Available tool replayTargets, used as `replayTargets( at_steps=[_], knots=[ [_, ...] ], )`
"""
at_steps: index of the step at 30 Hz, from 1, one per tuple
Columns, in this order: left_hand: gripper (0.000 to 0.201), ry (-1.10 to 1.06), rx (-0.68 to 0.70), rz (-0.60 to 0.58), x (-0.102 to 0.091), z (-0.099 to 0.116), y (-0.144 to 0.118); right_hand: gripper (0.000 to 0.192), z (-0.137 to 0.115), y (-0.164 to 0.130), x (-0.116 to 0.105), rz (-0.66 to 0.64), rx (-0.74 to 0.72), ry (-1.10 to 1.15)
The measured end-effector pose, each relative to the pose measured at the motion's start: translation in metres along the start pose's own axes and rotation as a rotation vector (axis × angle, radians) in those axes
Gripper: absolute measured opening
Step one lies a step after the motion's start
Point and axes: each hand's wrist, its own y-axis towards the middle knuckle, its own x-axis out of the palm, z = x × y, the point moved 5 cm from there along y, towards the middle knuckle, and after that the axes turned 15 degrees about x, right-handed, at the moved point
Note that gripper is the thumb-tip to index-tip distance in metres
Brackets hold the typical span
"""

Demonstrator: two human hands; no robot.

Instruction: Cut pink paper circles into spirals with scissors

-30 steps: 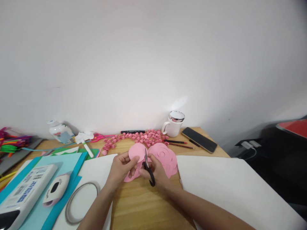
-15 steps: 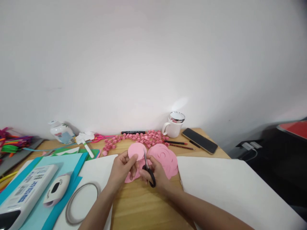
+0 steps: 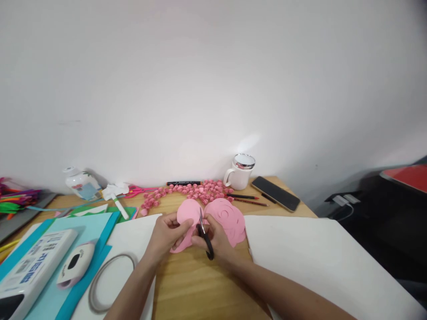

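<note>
Between thumb and fingers, my left hand (image 3: 167, 233) pinches a round pink paper disc (image 3: 188, 210), held up over the table. My right hand (image 3: 215, 240) is closed on black-handled scissors (image 3: 206, 242), whose blades point up and meet the disc's right edge. How far the blades are apart is too small to tell. Behind and under my hands lie more pink paper pieces (image 3: 230, 220), some with spiral cut lines. Farther back are many small rolled pink paper rosettes (image 3: 210, 191).
A white mug (image 3: 239, 173), a phone (image 3: 276, 193) and pencils (image 3: 247, 197) stand or lie at the back right. White sheets (image 3: 310, 253) flank the wooden table (image 3: 200, 289). To the left are blue paper (image 3: 90, 226), a tape ring (image 3: 96, 284), a glue stick (image 3: 120, 209) and a bottle (image 3: 82, 182).
The whole view has shifted slightly, with things appearing a little farther left. Both hands keep their holds; the disc and scissors have turned slightly against each other.
</note>
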Motion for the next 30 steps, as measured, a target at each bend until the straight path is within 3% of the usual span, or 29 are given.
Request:
replayTargets(
  at_steps=[13, 24, 30],
  knots=[
    [0.031, 0.016, 0.021, 0.02, 0.0, 0.01, 0.001, 0.043, 0.011, 0.003, -0.004, 0.022, -0.017, -0.137],
    [0.024, -0.121, 0.059, 0.047, 0.004, 0.012, 0.001, 0.043, 0.016, 0.003, -0.001, -0.027, -0.007, -0.124],
    [0.027, -0.039, 0.052, 0.08, 0.003, 0.009, 0.001, 0.048, 0.017, 0.003, -0.001, -0.034, -0.001, -0.112]
  ],
)
